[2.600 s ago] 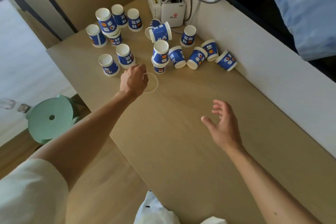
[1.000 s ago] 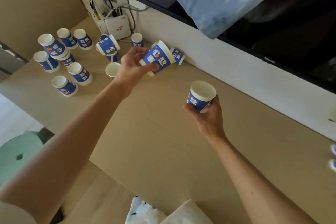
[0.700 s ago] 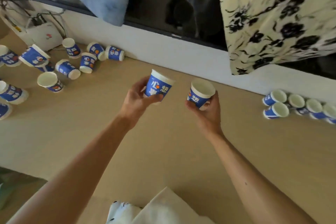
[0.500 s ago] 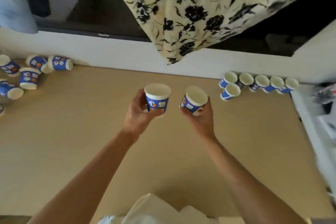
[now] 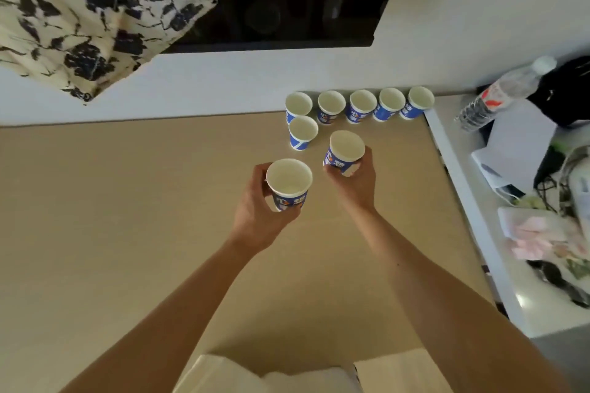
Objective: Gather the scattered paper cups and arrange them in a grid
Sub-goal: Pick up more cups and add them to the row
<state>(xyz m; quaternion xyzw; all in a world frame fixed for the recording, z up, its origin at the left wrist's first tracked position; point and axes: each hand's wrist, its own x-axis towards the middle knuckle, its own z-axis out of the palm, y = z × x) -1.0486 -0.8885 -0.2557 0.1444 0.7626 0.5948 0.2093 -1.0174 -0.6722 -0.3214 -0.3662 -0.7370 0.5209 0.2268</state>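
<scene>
**Now, a tight placement is looming**

Left hand (image 5: 258, 217) is gripping an upright cup (image 5: 289, 182) over the counter (image 5: 127, 201), fingers curled round it. Right hand (image 5: 354, 182) is clutching a tilted cup (image 5: 346, 150) just beside the lone second-row cup (image 5: 302, 132), in front of the back row (image 5: 360, 105) of five. Danger, I'd judge: that tilted cup is risking clipping its neighbour and toppling it.

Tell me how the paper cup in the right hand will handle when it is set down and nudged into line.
Probably very light: the right hand holds the paper cup low on its wall, and it looks empty. Likely soft-walled, so a hard squeeze could dent it. Its base is narrower than its rim, so a push up high may tip it.
</scene>
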